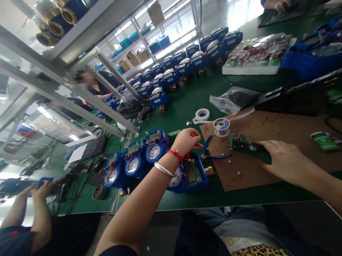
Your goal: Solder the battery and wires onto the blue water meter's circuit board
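Note:
My left hand (188, 139) hovers over a blue water meter (193, 174), its fingers curled together. Whatever they pinch, if anything, is too small to make out. The meter lies with its circuit board and display showing and a brass fitting to the right. Part of its dial is covered by my wrist. My right hand (282, 156) is closed around the handle of a dark green hand tool (248, 146), whose head points left above a cardboard sheet (248, 172). Between the hands lie blue tubing pieces (220, 156) and tiny white connectors.
Several wired blue meters (132, 164) stand left of my left forearm. A solder spool (221, 127) and a white tape roll (202, 114) lie beyond the hands. A green battery (325, 141) rests at right. Metal shelf posts rise at left; co-workers sit left and across.

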`<state>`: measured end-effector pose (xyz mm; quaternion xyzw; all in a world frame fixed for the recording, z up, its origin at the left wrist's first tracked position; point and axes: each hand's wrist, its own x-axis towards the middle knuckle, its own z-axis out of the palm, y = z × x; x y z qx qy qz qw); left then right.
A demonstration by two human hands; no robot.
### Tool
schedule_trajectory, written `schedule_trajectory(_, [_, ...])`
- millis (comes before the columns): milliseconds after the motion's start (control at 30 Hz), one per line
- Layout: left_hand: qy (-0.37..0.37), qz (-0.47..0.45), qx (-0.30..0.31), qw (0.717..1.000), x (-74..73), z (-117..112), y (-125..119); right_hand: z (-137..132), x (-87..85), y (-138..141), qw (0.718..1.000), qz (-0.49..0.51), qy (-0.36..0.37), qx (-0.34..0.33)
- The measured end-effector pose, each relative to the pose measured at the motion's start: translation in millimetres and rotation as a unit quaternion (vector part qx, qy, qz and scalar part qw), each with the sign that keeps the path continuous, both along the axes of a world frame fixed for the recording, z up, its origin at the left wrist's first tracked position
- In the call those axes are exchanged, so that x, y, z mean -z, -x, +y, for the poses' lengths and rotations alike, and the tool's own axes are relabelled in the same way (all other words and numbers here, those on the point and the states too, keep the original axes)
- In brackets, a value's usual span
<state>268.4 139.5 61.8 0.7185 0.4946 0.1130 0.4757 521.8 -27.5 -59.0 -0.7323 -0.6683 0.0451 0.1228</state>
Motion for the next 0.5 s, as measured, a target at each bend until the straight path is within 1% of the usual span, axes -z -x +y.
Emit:
schedule_trajectory(133, [0.031,-0.013,-0.005,0.999,7.8,2.9,1.5,3.5,9.9,-5.4,1.000,-0.010,-0.021,-0.003])
schedule_trajectory(200, [0.036,-0.012,-0.007,0.999,9.9,4.0,0.8,4.7,10.3,-5.3,1.000,-0.008,-0.030,-0.003])
schedule_trajectory(267, [0.037,-0.008,-0.007,0.999,11.2,4.8,-0.6,6.3,4.9,-5.5,0.999,0.018,-0.042,-0.018])
schedule_trajectory(333, [0.037,-0.001,-0.007,0.999,11.8,5.3,-2.2,9.5,-7.4,-10.7,0.993,0.093,-0.063,-0.021])
schedule_trajectory(367, [0.036,0.004,-0.007,0.999,12.1,5.6,-2.9,11.9,-15.6,-16.5,0.986,0.149,-0.078,-0.001])
schedule_trajectory(400, [0.034,0.009,-0.007,0.999,12.3,6.0,-3.4,15.2,-24.6,-24.7,0.974,0.204,-0.093,0.034])
schedule_trajectory(467, [0.027,0.019,-0.007,0.999,12.8,7.5,-4.4,24.1,-42.1,-48.2,0.940,0.292,-0.126,0.127])
schedule_trajectory(500, [0.022,0.023,-0.007,0.999,13.2,8.4,-4.7,29.9,-49.2,-62.4,0.924,0.314,-0.140,0.169])
